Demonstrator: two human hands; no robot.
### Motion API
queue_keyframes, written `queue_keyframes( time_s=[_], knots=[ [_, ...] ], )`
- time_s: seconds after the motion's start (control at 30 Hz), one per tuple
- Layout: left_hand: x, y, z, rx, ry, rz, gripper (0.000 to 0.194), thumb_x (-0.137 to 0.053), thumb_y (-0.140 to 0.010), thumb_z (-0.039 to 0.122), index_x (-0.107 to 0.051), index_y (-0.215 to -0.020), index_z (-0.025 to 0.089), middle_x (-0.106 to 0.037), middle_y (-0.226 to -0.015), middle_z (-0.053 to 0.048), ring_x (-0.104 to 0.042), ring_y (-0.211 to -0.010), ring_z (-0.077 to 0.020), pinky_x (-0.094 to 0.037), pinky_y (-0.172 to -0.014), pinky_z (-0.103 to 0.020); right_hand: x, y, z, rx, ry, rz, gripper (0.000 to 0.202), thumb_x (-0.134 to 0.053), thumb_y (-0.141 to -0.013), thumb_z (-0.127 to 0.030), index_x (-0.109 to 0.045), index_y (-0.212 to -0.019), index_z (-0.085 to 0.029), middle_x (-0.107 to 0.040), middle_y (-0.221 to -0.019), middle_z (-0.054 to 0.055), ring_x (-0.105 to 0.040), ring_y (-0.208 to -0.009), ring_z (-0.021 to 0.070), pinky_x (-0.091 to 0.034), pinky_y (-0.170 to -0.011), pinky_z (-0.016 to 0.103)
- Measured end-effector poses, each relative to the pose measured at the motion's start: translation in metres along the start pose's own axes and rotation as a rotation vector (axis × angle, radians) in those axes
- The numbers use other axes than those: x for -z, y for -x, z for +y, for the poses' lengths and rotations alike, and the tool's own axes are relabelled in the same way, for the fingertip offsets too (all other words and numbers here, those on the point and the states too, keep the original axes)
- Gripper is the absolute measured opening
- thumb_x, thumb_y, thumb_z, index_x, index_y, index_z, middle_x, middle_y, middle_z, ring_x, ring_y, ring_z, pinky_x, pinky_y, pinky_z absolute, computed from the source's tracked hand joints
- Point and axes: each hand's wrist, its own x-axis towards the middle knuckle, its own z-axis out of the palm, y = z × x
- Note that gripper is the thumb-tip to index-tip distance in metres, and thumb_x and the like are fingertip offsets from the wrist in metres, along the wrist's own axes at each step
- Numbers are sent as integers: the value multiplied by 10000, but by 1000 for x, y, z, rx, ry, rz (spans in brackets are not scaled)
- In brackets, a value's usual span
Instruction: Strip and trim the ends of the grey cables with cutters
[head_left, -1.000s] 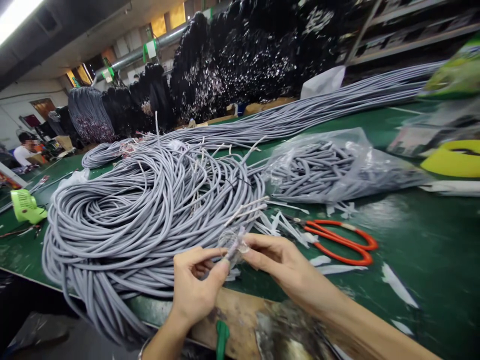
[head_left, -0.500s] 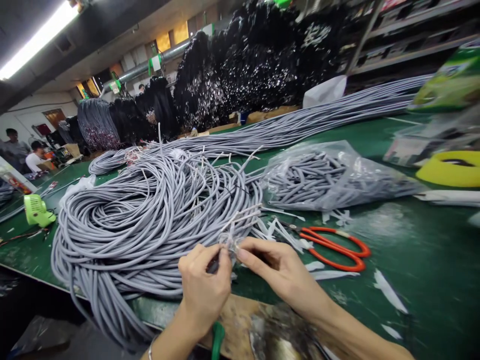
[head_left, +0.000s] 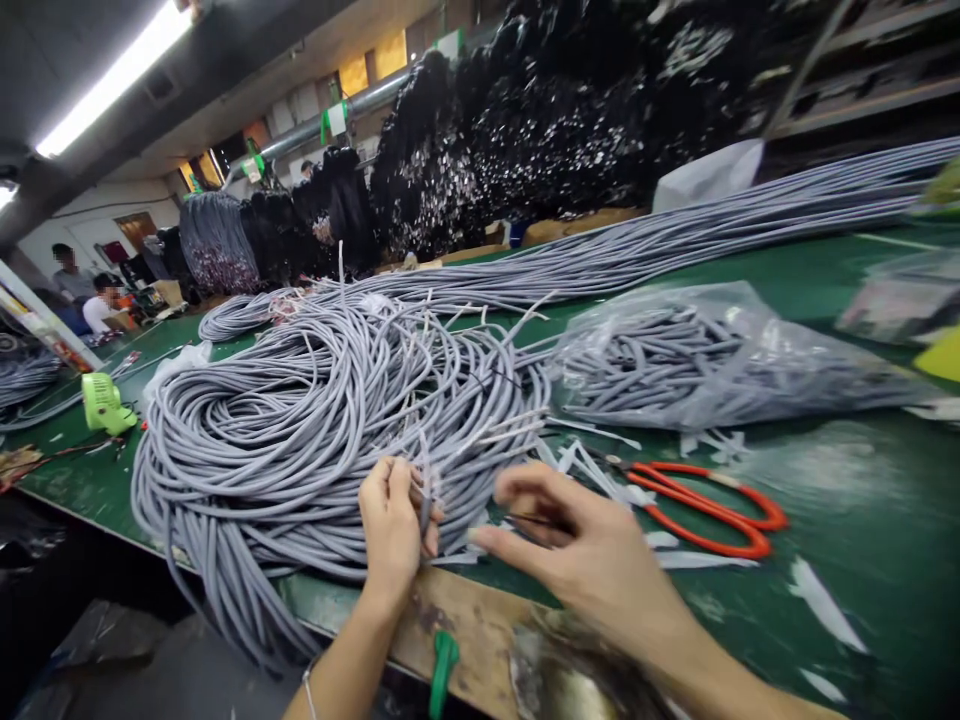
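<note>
Grey cables [head_left: 247, 470] lie in a big loose coil on the green table, with pale stripped ends sticking out toward the right. At the coil's near right edge, my left hand [head_left: 394, 525] has its fingers curled in; a pale, partly see-through bit shows at the fingertips, too blurred to name. A short gap to the right, my right hand [head_left: 592, 545] has its thumb apart from bent fingers, and nothing shows between them. Beyond it lie scissors [head_left: 709, 505] with orange-red handles, beside scraps of white strip [head_left: 577, 465].
A clear plastic bag [head_left: 660, 365] of short grey cable pieces lies behind the scissors. Long straight grey cables [head_left: 600, 255] run along the back. A small green fan [head_left: 105, 403] stands at left. By the front edge are a wooden board [head_left: 472, 630] and a green handle [head_left: 444, 665].
My hands, earlier pinching together at a pale, see-through tangle, have come apart. The right hand's thumb and fingers have spread, while the left's fingers have curled in. The view has swung right to left slightly.
</note>
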Motion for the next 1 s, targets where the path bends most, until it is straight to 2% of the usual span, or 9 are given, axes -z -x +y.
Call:
queue_keyframes(
  time_s=[0.07,0.13,0.27,0.57,0.63,0.7,0.8,0.9,1.0],
  knots=[
    [-1,3,-3,-21,-7,-26,240,-498,-728,383,-457,-609,179,-438,-368,81,-351,-230,-46,-250,-254,-136,-8,-5,4,-128,31,-12,388,-733,-546,-374,-520,-820,-199,-361,-490,-98,-356,-398,83,-298,-376,201],
    [-1,5,-4,-68,-27,-32,219,-534,-711,341,-480,-595,164,-428,-408,78,-401,-281,-48,-302,-284,-134,-14,-8,5,-192,21,-60,404,-703,-571,-372,-526,-883,-186,-443,-502,-89,-395,-373,79,-326,-368,195],
    [-2,6,-3,-55,-29,-78,224,-530,-728,365,-509,-647,157,-452,-442,69,-451,-297,-72,-328,-270,-149,-20,-8,3,-174,-86,-121,239,-506,-763,-411,-553,-692,-187,-622,-542,6,-581,-457,134,-461,-478,223],
    [-1,8,-2,-20,111,103,374,-474,-748,567,-415,-754,197,-489,-418,93,-470,-244,-91,-324,-249,-148,-16,-4,1,-166,-202,-119,219,-531,-752,-385,-538,-643,-195,-651,-553,22,-618,-494,164,-482,-490,232],
    [2,7,0,-6,151,13,444,-488,-707,623,-438,-799,192,-552,-500,64,-487,-271,-85,-350,-265,-156,-14,-5,1,-152,-164,-86,214,-516,-759,-374,-541,-653,-190,-628,-539,12,-580,-450,143,-443,-440,217],
    [5,6,3,36,143,-199,539,-576,-611,648,-497,-832,162,-589,-552,26,-498,-312,-77,-360,-288,-154,-10,-7,3,-138,-115,-17,214,-511,-755,-375,-548,-665,-185,-599,-534,3,-524,-410,119,-394,-394,208],
    [7,7,6,63,56,-398,504,-723,-519,537,-577,-733,104,-547,-456,23,-444,-318,-48,-323,-312,-134,-5,-10,6,-128,-40,67,227,-515,-743,-389,-562,-666,-181,-534,-486,-15,-439,-367,98,-324,-354,208],
    [6,8,5,0,-5,-284,403,-701,-595,481,-560,-603,103,-510,-389,30,-410,-286,-38,-326,-325,-145,-3,-11,10,-146,11,64,247,-508,-748,-402,-576,-674,-177,-509,-465,-21,-396,-348,92,-287,-341,214],
    [5,9,1,-27,49,-205,387,-652,-644,501,-524,-630,137,-541,-472,26,-462,-317,-65,-349,-320,-160,-6,-13,14,-195,-25,54,255,-518,-730,-417,-580,-687,-173,-584,-564,13,-487,-413,115,-353,-381,219]
  ],
)
